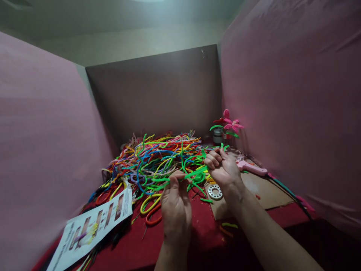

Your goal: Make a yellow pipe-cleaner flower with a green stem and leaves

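Note:
Both hands are raised over the front of the table, with green pipe cleaners (pixel 196 172) stretched between them. My left hand (pixel 177 203) pinches the strands between thumb and fingers, and a green end sticks out to its left. Closed around the other end, my right hand (pixel 224 169) is held a little higher, and a green tip shows above its thumb. How many strands are held I cannot tell. Behind the hands lies a large tangled heap of coloured pipe cleaners (pixel 158 154). Scissors with yellow and red handles (pixel 152 205) lie just left of my left hand.
A printed sheet (pixel 96 226) lies at the left. On the right, a cardboard piece (pixel 262 192) carries a white ring with holes (pixel 215 192) and a pink glue gun (pixel 252 168). Pink pipe-cleaner flowers (pixel 232 125) stand behind. Pink side walls (pixel 296 94) enclose the red-covered table (pixel 194 241).

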Tool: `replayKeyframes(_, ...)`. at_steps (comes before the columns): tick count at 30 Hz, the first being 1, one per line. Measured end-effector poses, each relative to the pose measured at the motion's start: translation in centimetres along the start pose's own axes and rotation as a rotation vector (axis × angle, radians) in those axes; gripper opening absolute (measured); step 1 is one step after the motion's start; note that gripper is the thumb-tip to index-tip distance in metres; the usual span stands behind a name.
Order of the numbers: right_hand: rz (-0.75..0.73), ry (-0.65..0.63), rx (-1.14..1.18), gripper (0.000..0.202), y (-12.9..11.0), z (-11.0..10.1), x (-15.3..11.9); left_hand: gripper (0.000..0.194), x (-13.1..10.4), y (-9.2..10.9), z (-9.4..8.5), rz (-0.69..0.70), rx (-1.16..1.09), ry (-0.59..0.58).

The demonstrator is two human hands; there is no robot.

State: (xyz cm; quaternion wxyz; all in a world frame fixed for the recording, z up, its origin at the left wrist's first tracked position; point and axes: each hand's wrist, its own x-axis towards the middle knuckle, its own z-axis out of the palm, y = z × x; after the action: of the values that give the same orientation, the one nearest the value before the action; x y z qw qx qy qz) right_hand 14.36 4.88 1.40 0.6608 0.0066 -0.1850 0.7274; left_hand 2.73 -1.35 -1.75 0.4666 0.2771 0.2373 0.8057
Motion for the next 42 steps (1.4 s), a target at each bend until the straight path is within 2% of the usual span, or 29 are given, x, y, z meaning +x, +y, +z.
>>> replayKeyframes(3,-0.041,-0.023,0.024,0.029,0.5,0.8,-0.5,0.026,0.6,0.4,-0.2,-0.190,-0.221,0.006)
replayKeyframes(5,-0.064,-0.052,0.020,0.026,0.9,1.2,-0.8,0.036,0.8,0.8,-0.3,-0.330,-0.347,0.055)
replayKeyframes(7,-0.075,-0.072,0.002,0.023,1.0,1.3,-1.0,0.044,1.0,1.0,-0.5,-0.391,-0.424,0.095)
replayKeyframes(14,-0.110,-0.083,0.003,0.029,-0.1,0.9,-0.9,0.042,1.4,1.0,-1.4,-0.369,-0.423,0.055)
replayKeyframes(17,-0.101,-0.096,0.007,0.040,-0.4,1.0,-1.4,0.040,1.6,1.6,-1.1,-0.369,-0.476,0.102)
replayKeyframes(21,-0.029,-0.197,-0.060,0.056,0.0,1.7,-4.2,0.037,2.2,3.2,-0.4,-0.318,-0.514,0.140)
replayKeyframes(26,-0.021,-0.343,-0.184,0.060,-0.5,2.6,-8.2,0.031,2.3,4.4,0.5,-0.448,-0.465,0.019)
replayKeyframes(29,-0.027,-0.356,-0.226,0.059,-1.0,2.9,-9.2,0.030,2.3,4.8,1.2,-0.491,-0.410,0.006)
replayKeyframes(33,-0.095,-0.387,-0.366,0.060,-1.0,2.9,-10.8,0.036,2.4,5.7,1.5,-0.459,-0.477,-0.009)
replayKeyframes(37,-0.168,-0.319,-0.534,0.058,-1.2,2.0,-11.9,0.038,3.0,6.7,1.4,-0.349,-0.479,-0.067)
replayKeyframes(39,-0.184,-0.314,-0.529,0.056,-1.8,1.7,-11.5,0.036,3.6,7.4,1.5,-0.285,-0.421,-0.116)
replayKeyframes(42,-0.228,-0.316,-0.511,0.054,-3.7,1.4,-9.8,0.037,5.0,9.3,1.9,-0.113,-0.351,-0.142)
